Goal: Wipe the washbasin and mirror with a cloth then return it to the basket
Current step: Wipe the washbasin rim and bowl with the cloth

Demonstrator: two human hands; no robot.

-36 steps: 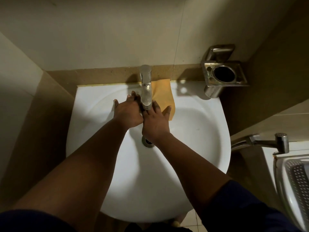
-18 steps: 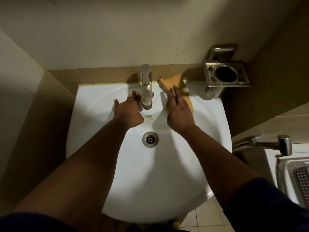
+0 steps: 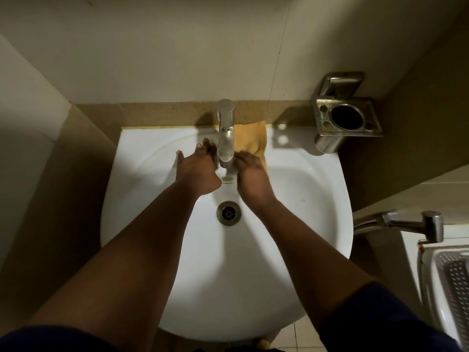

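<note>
Risk, mirror: not in view; wiping of it judged not yet begun, so easily skipped if attention stays on the bowl.
Risk, washbasin (image 3: 291, 250): white ceramic, glossy; back ledge behind the tap (image 3: 225, 133) cramped, so streaks or a missed strip likely there.
Risk, cloth (image 3: 253, 138): orange, lying on the back rim just right of the tap and running up against the wall strip; could bunch against the tap base or slide down into the bowl toward the drain (image 3: 228, 213).
Risk, tap: knock from either hand could open the water and soak the cloth.
Right hand (image 3: 251, 174): fingers laid flat and pressing the near edge of the cloth, not curled round it.
Left hand (image 3: 198, 171): fingers loosely bent beside the tap's left side, holding nothing; contact with the tap not clear.
Room: tiled walls, dim light, narrow corner.
Basket (image 3: 454, 288): perforated, at far right, well apart from the cloth.
Wall holder (image 3: 347, 118): metal cup ring, above the rim's right corner.
Spray fitting (image 3: 411, 222): metal, right of the bowl.
</note>
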